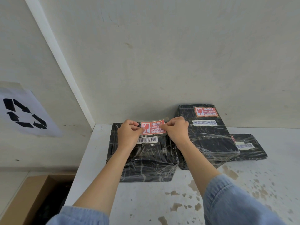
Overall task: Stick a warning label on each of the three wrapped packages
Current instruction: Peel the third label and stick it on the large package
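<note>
Head view: the left hand (pixel 129 133) is curled almost closed, its fingertips pinching the left edge of a red "FRAGILE" warning label (pixel 152 127). The right hand (pixel 176 129) is curled the same way and pinches the right edge of this label. The label is stretched between both hands, at the far part of the top of the nearest wrapped package (pixel 142 157); I cannot tell if it already touches the wrap. Just below the label there is a white barcode sticker (pixel 147 139) on the same package.

Just to the right lies a second wrapped package (pixel 207 137), which has its own red fragile label (pixel 206 111) on top. Behind it, further right, a third wrapped package (pixel 249 148) is partly hidden. All three rest on a white stained table (pixel 178 200) near the wall. On the left wall hangs a paper recycling sign (pixel 26 113), and a cardboard box (pixel 32 197) stands below.
</note>
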`<move>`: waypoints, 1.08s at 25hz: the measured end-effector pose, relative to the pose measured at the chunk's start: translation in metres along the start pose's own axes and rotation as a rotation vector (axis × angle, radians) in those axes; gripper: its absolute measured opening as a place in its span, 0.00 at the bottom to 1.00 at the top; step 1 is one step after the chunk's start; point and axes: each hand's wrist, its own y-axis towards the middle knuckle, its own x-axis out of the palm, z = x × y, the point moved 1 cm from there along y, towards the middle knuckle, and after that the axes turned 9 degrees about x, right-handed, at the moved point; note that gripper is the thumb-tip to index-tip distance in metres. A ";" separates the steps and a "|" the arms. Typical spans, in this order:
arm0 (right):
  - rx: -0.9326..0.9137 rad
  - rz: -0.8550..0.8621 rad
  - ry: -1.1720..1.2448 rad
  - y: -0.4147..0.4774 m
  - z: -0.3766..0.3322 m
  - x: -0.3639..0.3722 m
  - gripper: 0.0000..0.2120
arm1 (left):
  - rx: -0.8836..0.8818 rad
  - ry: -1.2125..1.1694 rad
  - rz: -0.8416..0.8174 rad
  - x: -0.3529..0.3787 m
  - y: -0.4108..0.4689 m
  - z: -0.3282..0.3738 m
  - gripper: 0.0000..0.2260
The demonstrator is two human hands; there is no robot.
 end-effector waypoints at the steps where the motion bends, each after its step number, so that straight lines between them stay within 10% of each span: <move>1: -0.010 0.003 -0.006 0.000 0.000 0.000 0.09 | 0.001 0.007 0.000 0.000 0.000 0.000 0.10; 27: -0.043 0.028 0.141 -0.002 0.012 0.001 0.09 | -0.001 0.041 0.044 0.004 -0.001 -0.001 0.10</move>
